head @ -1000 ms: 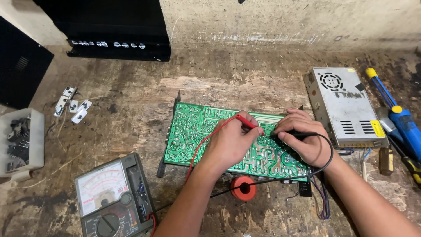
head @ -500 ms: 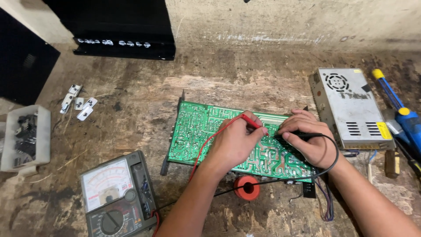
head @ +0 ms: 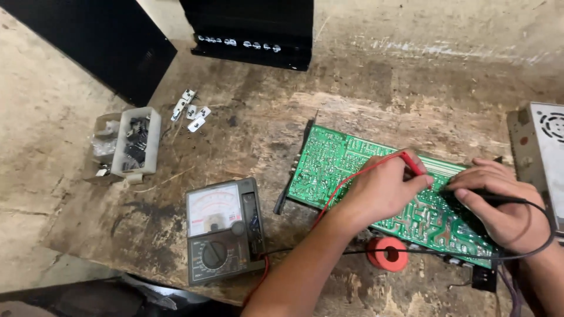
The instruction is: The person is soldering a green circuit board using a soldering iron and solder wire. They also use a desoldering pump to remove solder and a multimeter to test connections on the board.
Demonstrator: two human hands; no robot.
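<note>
1. So, the green circuit board [head: 352,170] lies solder side up toward the right edge of the worktop [head: 264,123], flat so the joints are easy to reach with the probe tips.
2. Left hand [head: 382,191] rests on the board with its fingers pinched around the red probe [head: 411,162], held like a pen, tip down on the board.
3. Right hand [head: 499,202] sits just beside it, fingers closed on the black probe [head: 487,198], also touching the board. Both wrists lean on the board, probably for steadiness.
4. Red lead [head: 346,185] and black lead [head: 435,253] run back to the analog multimeter [head: 223,232] near the front edge, dial face up where a glance can catch it.
5. A small red spool [head: 388,253] lies just below the board, near the front edge.
6. Further out: a grey metal box [head: 543,158] at the right edge, a small tray of parts [head: 136,141] toward the left edge, a few little white pieces [head: 191,111] behind it, and a black casing [head: 252,35] at the back.
</note>
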